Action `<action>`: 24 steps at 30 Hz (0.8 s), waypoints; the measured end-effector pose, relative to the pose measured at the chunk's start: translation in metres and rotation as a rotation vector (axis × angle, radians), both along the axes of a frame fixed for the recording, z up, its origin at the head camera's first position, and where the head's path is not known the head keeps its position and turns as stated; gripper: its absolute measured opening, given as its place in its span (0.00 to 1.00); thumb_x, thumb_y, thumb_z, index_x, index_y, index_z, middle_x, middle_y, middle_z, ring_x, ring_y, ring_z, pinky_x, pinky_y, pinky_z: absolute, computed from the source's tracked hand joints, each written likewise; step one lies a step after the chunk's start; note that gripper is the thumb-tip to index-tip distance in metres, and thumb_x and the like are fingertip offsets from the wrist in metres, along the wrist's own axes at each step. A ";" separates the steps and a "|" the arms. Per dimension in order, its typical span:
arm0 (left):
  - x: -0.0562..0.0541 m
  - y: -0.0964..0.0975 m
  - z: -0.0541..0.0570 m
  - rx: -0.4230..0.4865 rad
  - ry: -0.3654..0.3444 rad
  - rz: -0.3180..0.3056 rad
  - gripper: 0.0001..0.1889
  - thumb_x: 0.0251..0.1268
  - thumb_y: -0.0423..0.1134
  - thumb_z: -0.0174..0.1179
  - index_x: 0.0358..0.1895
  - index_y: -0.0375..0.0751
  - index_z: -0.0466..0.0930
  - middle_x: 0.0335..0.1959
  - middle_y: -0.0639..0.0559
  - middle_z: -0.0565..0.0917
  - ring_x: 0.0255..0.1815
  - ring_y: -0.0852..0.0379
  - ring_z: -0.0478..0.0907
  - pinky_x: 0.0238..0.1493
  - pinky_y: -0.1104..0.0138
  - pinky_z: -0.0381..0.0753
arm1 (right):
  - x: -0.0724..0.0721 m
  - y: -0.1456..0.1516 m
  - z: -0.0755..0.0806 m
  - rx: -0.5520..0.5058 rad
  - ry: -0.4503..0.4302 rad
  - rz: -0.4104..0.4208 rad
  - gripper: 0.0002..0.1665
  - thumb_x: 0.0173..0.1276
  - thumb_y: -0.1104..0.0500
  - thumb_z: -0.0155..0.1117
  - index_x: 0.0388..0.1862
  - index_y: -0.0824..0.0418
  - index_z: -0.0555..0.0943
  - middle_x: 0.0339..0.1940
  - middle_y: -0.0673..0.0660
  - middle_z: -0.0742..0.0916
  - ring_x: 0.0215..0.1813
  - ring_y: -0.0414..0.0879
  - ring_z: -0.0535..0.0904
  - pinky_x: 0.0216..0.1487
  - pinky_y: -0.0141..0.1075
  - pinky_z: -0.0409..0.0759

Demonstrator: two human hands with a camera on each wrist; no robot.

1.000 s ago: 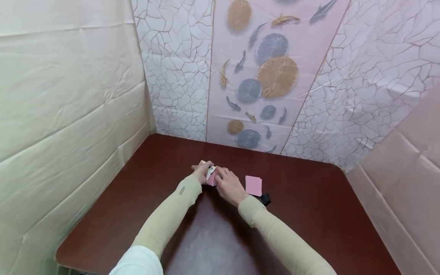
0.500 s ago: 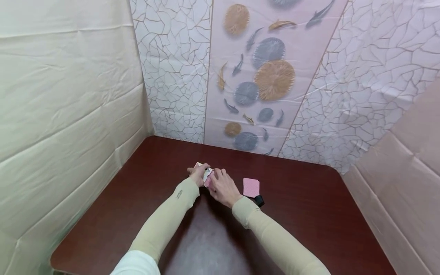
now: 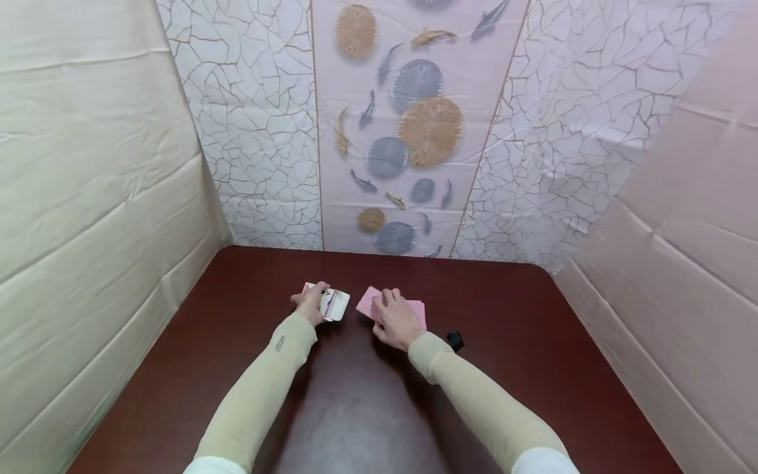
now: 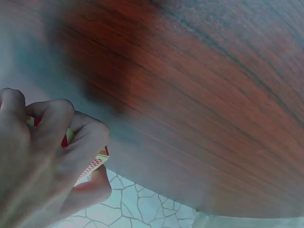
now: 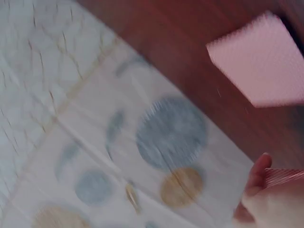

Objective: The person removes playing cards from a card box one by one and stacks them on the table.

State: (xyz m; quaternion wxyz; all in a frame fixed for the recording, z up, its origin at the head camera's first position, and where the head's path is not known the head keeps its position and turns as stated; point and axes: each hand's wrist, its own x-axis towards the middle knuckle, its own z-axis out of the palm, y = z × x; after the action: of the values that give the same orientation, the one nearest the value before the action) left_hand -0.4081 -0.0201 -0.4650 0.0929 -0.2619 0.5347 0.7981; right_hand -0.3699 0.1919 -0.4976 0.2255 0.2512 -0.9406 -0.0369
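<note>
My left hand grips a playing-card box, white at the end facing my right hand. In the left wrist view, a red-patterned corner of the box shows between the curled fingers and thumb. My right hand holds pink-backed playing cards, apart from the box. Their striped edge shows by the fingers in the right wrist view. Beyond that hand lies a second stack of pink-backed cards on the table, partly hidden by the hand in the head view.
A small black object lies on the dark red table, right of the card stack. A patterned cloth wall stands at the table's back edge, and pale cloth walls rise at both sides.
The hands have parted. My right hand has drawn pink cards away from the box and over toward the stack. The head view has turned right.
</note>
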 end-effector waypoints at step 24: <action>-0.007 -0.004 -0.002 0.040 -0.031 -0.053 0.50 0.59 0.37 0.60 0.73 0.46 0.30 0.46 0.46 0.66 0.39 0.53 0.71 0.36 0.62 0.76 | -0.001 0.021 -0.021 -0.214 -0.256 -0.638 0.38 0.64 0.38 0.57 0.57 0.68 0.72 0.48 0.70 0.77 0.51 0.64 0.71 0.46 0.54 0.77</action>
State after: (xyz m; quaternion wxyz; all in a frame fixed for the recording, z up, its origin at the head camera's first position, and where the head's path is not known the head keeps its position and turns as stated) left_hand -0.4147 -0.0238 -0.4665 0.1276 -0.2578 0.5238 0.8018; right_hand -0.3709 0.2129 -0.5190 0.1078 -0.0776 -0.9908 0.0249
